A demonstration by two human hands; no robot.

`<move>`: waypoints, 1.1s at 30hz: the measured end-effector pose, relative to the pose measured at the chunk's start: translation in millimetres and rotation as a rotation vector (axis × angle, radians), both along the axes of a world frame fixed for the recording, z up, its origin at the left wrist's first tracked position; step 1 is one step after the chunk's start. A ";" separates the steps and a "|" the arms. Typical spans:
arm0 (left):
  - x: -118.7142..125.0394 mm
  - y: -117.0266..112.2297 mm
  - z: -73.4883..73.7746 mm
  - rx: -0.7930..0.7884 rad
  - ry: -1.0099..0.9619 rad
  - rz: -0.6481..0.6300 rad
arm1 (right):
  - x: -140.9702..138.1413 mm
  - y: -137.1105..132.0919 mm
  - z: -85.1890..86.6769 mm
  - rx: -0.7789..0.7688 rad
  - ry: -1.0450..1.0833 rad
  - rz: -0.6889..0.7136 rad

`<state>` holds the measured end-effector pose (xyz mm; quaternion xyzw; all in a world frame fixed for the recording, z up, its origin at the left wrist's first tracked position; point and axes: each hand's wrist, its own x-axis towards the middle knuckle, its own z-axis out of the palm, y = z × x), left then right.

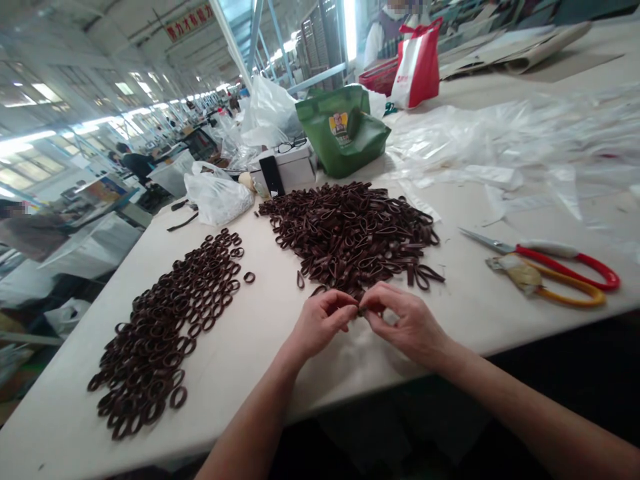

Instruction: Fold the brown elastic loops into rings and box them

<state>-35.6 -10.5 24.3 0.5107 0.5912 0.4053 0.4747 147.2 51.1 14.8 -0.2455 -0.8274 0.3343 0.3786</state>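
Observation:
My left hand (320, 321) and my right hand (407, 323) meet fingertip to fingertip just in front of a big loose heap of dark brown elastic bands (353, 230). Both pinch one small brown band (358, 308) between them; most of it is hidden by the fingers. To the left, a long spread of rounded brown bands (167, 327) lies on the white table (260, 347). One single band (249, 277) lies apart between the two piles.
Red-handled scissors (560, 257) and an orange-handled pair (550, 285) lie at the right. Behind the heap stand a green bag (345, 130), a white box (293, 167), a filled plastic bag (217, 195) and clear plastic sheets (510, 137). A red-and-white bag (417, 63) and a person sit at the back.

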 end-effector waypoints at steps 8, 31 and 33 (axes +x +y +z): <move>9.7 1.3 0.6 -0.202 -0.358 -0.073 | 2.7 1.3 2.6 -0.253 0.211 0.127; 27.5 -4.6 7.6 -0.108 -0.328 0.010 | 0.4 -2.8 -4.2 -0.089 0.067 -0.130; 28.3 -5.4 7.6 -0.091 -0.293 -0.012 | 2.0 -2.1 -2.8 -0.135 0.066 -0.139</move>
